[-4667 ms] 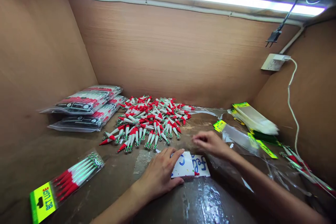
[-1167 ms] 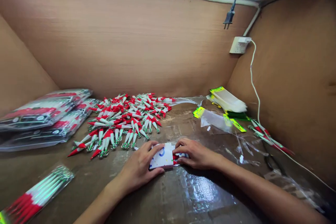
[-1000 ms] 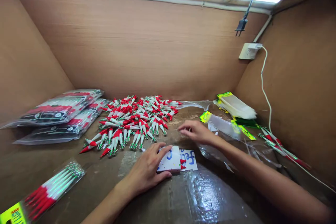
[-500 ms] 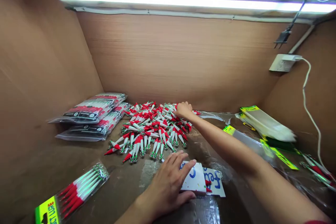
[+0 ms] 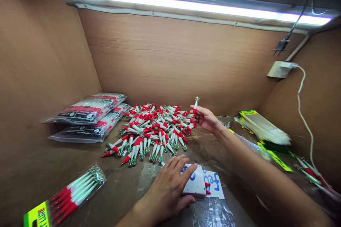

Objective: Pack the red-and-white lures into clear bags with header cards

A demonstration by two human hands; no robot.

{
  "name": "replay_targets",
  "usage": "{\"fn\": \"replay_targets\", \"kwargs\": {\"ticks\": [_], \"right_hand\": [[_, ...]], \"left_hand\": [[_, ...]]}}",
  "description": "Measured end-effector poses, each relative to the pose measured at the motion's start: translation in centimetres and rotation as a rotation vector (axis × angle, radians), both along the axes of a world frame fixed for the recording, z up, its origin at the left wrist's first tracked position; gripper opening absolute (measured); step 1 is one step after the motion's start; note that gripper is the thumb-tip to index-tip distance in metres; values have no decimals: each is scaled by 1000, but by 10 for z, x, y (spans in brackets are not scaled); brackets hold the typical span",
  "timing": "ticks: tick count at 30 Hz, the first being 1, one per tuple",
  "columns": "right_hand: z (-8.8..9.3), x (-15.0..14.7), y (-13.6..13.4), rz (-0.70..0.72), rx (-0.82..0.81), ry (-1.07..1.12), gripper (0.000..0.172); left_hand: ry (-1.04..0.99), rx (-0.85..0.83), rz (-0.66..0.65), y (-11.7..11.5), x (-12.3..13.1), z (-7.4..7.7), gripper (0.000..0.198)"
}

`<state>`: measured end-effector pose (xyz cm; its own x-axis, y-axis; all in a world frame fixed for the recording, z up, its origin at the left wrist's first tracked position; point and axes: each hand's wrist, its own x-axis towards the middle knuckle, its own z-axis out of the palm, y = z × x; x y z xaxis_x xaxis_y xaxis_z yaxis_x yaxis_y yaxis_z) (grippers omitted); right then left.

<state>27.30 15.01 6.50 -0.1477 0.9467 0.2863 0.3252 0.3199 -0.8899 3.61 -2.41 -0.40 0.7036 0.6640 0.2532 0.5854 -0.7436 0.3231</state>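
My right hand (image 5: 206,117) pinches a red-and-white squid jig (image 5: 196,104) by its red end, its hooks pointing up. It hovers just right of a heap of similar squid jigs (image 5: 160,127). Nearer to me, my left hand (image 5: 172,184) grips a white block (image 5: 195,181) with blue writing, fingers over its top and thumb along the front. Red jig tips (image 5: 208,188) poke out at the block's right side, over a white card (image 5: 217,184) with blue letters.
Filled clear bags (image 5: 87,113) are stacked at the left wall. A packed lure pouch (image 5: 71,195) lies front left. On the right are empty pouches (image 5: 266,127), more jigs (image 5: 314,173) and a white cable (image 5: 306,117). A plug (image 5: 281,46) hangs below the lamp.
My right hand has come up out of the heap and slightly right, with one squid jig in its fingers. My left hand stays on the block. The view has tilted slightly.
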Motion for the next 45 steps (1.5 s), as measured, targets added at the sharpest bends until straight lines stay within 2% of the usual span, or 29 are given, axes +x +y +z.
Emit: {"fn": "replay_targets", "kwargs": {"ticks": [4, 7, 10, 13, 17, 21, 25, 30, 34, 39, 42, 45], "right_hand": [[-16, 48, -65, 227, -298, 379, 40], [-35, 70, -104, 274, -479, 543, 38], [-56, 87, -129, 303, -563, 578, 42], [-71, 103, -140, 330, -588, 400, 47], [-74, 120, -145, 309, -456, -47, 30], [-70, 113, -151, 233, -252, -346, 18], [-80, 81, -162, 152, -60, -373, 13], [-98, 46, -168, 197, 153, -448, 17], [-100, 44, -168, 247, 237, -554, 16], [-89, 54, -170, 362, 209, -495, 19], [-77, 58, -148, 305, 145, -416, 20], [-56, 51, -99, 89, 145, -432, 22]], "left_hand": [[15, -7, 8, 4, -1, -8, 89], [25, -9, -4, 8, -2, -14, 86], [31, -4, -12, 13, -3, -16, 84], [35, -6, -16, 15, -2, -14, 80], [66, -38, -18, 17, 1, -8, 74], [84, -59, -8, 17, 4, -7, 73], [90, -58, 7, 16, 6, -9, 73], [79, -47, 1, 14, 7, -9, 71], [58, -48, 8, 13, 6, -10, 73], [37, -63, 26, 10, 5, -13, 76], [34, -66, 38, 8, 5, -13, 80], [37, -68, 32, 7, 4, -12, 82]]}}
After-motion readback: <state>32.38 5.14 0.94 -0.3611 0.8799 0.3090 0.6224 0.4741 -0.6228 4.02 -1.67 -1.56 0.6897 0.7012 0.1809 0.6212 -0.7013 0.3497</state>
